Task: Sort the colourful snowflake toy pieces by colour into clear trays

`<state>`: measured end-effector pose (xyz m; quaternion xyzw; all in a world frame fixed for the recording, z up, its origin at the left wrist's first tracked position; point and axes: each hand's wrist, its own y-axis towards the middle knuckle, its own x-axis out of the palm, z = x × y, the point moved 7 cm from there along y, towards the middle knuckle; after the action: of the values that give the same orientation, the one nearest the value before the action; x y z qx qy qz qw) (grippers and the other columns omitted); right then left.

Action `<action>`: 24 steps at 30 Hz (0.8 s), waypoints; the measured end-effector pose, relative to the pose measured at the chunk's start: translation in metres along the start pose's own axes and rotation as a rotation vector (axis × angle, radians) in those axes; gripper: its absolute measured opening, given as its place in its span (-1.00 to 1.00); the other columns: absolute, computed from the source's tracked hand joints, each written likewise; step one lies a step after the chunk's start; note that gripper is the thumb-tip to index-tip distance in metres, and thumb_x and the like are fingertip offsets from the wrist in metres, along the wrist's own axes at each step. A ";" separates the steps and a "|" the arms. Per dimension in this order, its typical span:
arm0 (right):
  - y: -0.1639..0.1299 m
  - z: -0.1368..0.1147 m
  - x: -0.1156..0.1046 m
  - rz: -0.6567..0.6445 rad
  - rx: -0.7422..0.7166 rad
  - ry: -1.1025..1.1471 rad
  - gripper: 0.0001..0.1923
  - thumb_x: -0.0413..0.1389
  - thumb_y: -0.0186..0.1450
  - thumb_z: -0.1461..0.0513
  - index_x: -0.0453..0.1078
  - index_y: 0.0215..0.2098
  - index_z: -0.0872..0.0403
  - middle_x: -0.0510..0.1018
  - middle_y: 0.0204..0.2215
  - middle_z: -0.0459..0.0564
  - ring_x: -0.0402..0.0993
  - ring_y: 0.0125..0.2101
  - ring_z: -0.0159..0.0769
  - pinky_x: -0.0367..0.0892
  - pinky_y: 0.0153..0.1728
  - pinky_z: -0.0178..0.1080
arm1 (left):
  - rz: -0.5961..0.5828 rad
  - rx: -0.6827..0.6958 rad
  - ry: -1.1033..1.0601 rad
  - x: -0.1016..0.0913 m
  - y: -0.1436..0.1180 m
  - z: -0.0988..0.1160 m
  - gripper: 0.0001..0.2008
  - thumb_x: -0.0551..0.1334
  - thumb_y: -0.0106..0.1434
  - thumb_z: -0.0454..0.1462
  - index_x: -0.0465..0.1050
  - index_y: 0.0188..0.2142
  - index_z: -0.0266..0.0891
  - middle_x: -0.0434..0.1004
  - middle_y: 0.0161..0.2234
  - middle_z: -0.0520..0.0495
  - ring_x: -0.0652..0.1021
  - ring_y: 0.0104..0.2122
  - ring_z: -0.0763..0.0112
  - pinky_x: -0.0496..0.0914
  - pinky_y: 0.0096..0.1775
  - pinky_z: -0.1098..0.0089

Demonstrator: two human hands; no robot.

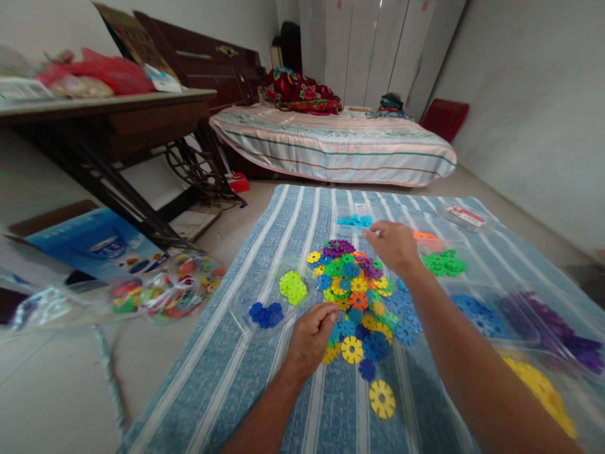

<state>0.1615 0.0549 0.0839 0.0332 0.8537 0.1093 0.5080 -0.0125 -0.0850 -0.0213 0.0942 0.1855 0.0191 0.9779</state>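
A mixed pile of notched plastic disc pieces (358,285), in yellow, blue, green, orange and purple, lies on the striped cloth. At the pile's near left edge is my left hand (309,337), its fingers curled together; whatever they hold, if anything, is hidden. My right hand (394,244) reaches beyond the pile, fingertips pinched beside light blue pieces (355,220) in a clear tray. I cannot make out what is in that pinch. Left of the pile, another clear tray holds lime green discs (293,287) and dark blue discs (266,315).
Clear trays on the right hold orange pieces (426,237), green discs (445,263), blue discs (479,316), purple discs (551,325) and yellow discs (541,391). A clear box (467,215) sits at the far right. Bags of colourful pieces (165,290) rest on the floor, left.
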 end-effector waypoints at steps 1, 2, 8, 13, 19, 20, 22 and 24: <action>-0.017 -0.002 0.011 -0.048 -0.028 0.016 -0.71 0.00 0.24 0.08 0.50 -0.30 0.03 0.54 -0.49 -0.06 0.43 -0.42 -0.30 0.19 -0.41 -0.32 | 0.002 -0.002 -0.001 0.000 0.000 0.000 -0.79 0.11 0.20 -0.29 0.51 -0.25 -0.19 0.55 -0.24 -0.05 0.55 -0.24 0.36 0.42 -0.12 0.33; -0.036 -0.005 0.022 -0.101 -0.056 0.032 -0.74 0.02 0.23 0.10 0.51 -0.35 0.01 0.54 -0.52 -0.10 0.43 -0.46 -0.34 0.18 -0.44 -0.35 | 0.003 -0.004 -0.003 0.000 0.000 0.000 -0.79 0.11 0.20 -0.29 0.51 -0.24 -0.19 0.55 -0.24 -0.05 0.55 -0.24 0.36 0.42 -0.12 0.33; -0.133 -0.026 0.070 -0.361 -0.155 0.062 -0.77 0.09 0.19 0.15 0.48 -0.20 -0.10 0.60 -0.42 -0.12 0.49 -0.42 -0.33 0.17 -0.43 -0.36 | 0.012 -0.004 -0.006 0.000 0.001 -0.002 -0.78 0.10 0.21 -0.29 0.50 -0.22 -0.19 0.56 -0.22 -0.05 0.53 -0.21 0.36 0.41 -0.11 0.34; -0.154 -0.030 0.083 -0.415 -0.085 -0.106 -0.64 0.07 0.20 0.11 0.39 -0.04 -0.04 0.60 -0.36 0.04 0.51 -0.33 -0.15 0.18 -0.42 -0.29 | 0.006 -0.018 0.037 -0.001 0.003 0.000 -0.78 0.10 0.20 -0.29 0.50 -0.24 -0.19 0.56 -0.22 -0.03 0.53 -0.20 0.38 0.39 -0.08 0.35; -0.152 -0.018 0.087 -0.360 0.007 0.128 -0.78 0.12 0.14 0.19 0.46 -0.23 -0.01 0.58 -0.40 -0.02 0.48 -0.34 -0.22 0.16 -0.41 -0.31 | -0.004 -0.055 -0.014 0.001 0.002 -0.001 -0.75 0.09 0.14 -0.36 0.47 -0.22 -0.21 0.55 -0.24 -0.04 0.56 -0.28 0.42 0.45 -0.18 0.39; -0.152 -0.014 0.087 -0.350 0.026 0.171 -0.85 0.14 0.12 0.21 0.46 -0.32 0.01 0.57 -0.43 -0.04 0.47 -0.36 -0.25 0.15 -0.43 -0.33 | -0.006 -0.058 -0.020 0.001 0.001 -0.002 -0.73 0.08 0.12 -0.39 0.47 -0.21 -0.21 0.55 -0.24 -0.03 0.56 -0.29 0.42 0.45 -0.19 0.39; -0.151 -0.009 0.087 -0.345 0.043 0.230 -0.94 0.14 0.11 0.23 0.44 -0.45 0.05 0.53 -0.52 -0.10 0.43 -0.45 -0.33 0.13 -0.49 -0.36 | -0.011 -0.054 -0.023 0.002 0.001 -0.002 -0.68 0.07 0.06 -0.44 0.46 -0.21 -0.22 0.55 -0.24 -0.03 0.56 -0.27 0.42 0.46 -0.20 0.40; -0.150 -0.006 0.087 -0.353 0.037 0.279 -0.90 0.12 0.12 0.23 0.40 -0.54 0.06 0.48 -0.61 -0.16 0.37 -0.55 -0.41 0.09 -0.56 -0.40 | -0.015 -0.045 -0.020 0.003 0.001 -0.002 -0.65 0.07 0.03 -0.45 0.46 -0.21 -0.22 0.54 -0.22 -0.04 0.56 -0.26 0.42 0.46 -0.21 0.40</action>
<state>0.1231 -0.0778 -0.0210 -0.1229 0.9102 0.0065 0.3955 -0.0109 -0.0838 -0.0242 0.0711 0.1760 0.0149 0.9817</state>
